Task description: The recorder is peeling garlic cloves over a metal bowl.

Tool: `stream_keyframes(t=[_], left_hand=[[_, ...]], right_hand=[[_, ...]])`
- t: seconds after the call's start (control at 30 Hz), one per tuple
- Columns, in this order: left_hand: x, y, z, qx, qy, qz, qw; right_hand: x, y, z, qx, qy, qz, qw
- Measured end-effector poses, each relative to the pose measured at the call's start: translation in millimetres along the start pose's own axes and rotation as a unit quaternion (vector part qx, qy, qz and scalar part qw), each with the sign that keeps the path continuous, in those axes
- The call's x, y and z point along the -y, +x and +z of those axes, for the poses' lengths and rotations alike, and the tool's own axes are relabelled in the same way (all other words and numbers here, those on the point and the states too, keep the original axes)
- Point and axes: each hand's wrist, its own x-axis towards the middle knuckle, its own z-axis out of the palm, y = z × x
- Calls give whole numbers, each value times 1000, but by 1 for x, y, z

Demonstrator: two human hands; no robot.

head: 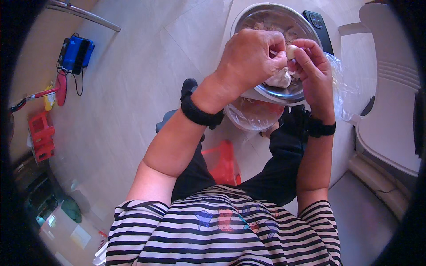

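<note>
Between the thumb and fingers of my right hand (314, 65) is a pale garlic clove (291, 52). My left hand (248, 56) meets it from the left, thumb and forefinger pinched together at the clove's edge. Whether a scrap of skin sits in that pinch is hidden. Both hands are over a round stainless steel bowl (244, 20). A white garlic bulb (279, 79) lies in the bowl near its front rim, just below my fingers. Loose papery garlic skins (261, 26) are spread across the far part of the bowl.
A dark phone (319, 28) lies right of the bowl, and a clear plastic bag (342, 89) is nearby. Below is a container lined with clear plastic (254, 116). A red plastic object (224, 163) sits between my legs. A pale plastic chair (389, 69) stands right; a blue device (75, 53) left.
</note>
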Motion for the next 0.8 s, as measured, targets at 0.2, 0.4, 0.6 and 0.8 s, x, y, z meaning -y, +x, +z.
stream_keyframes(t=[0.2, 0.4, 0.6, 0.8], left_hand=[[1, 1, 1, -6, -14, -4, 1000], [2, 2, 4, -8, -15, 5, 1000], [2, 3, 6, -26, -20, 15, 999], [0, 2, 5, -32, -63, -10, 997]], right_hand=[[0, 0, 2, 9, 25, 16, 1000], [-5, 1, 1, 30, 49, 17, 998], [-5, 0, -1, 41, 96, 44, 994], [-4, 0, -3, 42, 76, 43, 995]])
